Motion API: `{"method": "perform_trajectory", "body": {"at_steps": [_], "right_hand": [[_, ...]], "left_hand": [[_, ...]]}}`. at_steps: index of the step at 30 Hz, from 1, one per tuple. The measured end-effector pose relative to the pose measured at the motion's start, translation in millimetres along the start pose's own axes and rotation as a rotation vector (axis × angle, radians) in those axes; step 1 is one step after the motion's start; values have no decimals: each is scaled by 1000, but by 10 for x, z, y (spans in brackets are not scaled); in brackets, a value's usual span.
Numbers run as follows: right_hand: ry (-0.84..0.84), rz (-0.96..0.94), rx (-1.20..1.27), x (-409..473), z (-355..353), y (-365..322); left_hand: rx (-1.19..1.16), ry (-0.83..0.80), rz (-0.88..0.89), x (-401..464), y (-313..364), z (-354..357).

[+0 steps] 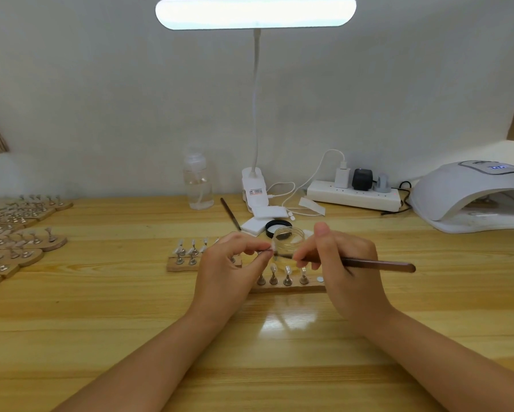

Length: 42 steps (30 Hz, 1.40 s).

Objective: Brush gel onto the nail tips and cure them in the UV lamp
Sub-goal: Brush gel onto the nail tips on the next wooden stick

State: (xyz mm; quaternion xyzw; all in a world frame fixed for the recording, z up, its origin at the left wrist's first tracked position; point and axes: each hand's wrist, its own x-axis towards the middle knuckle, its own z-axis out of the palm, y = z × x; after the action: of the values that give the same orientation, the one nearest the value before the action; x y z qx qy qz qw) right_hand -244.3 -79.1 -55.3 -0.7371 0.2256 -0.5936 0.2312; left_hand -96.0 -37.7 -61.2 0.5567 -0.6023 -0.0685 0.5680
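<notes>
**A:** ok so head cam only here; the left hand [235, 257] is up over the middle of the wooden table [101, 322], fingers curled in and pinching a small nail tip [269, 248] on its little metal stand; right hand [339, 263] is gripping a brown-handled gel brush [368, 264] pencil-style, and the bristle end sits right at that nail tip; handle sticks out toward the right edge

**B:** where's the gel tho

**A:** clear open jar [288, 239] just behind the hands, its black lid [278, 226] lying right behind it; can't tell how full it is; under the hands there's a wooden strip [288, 288] with four more tips standing on stands, plus one bare magnet spot at its right end; a second strip [184, 263] sits just left of it, partly hidden by the left hand

**B:** and the UV lamp?

**A:** white dome UV lamp [472, 197] at the back right corner, display lit, something inside but too dim to make out; along the back edge: a power strip [353, 197], a clip-on desk lamp [255, 13] switched on, a clear pump bottle [197, 182]; a spare brush [230, 214] and white sponge blocks [254, 226] lie near the lamp's clip; a whole pile of loaded wooden holders [21, 233] along the left edge
</notes>
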Motion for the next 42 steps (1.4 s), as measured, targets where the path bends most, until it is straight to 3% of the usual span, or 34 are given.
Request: {"method": "perform_trajectory", "body": {"at_steps": [42], "right_hand": [[7, 64, -12, 12, 7, -26]], "left_hand": [[-26, -28, -64, -10, 27, -10]]}}
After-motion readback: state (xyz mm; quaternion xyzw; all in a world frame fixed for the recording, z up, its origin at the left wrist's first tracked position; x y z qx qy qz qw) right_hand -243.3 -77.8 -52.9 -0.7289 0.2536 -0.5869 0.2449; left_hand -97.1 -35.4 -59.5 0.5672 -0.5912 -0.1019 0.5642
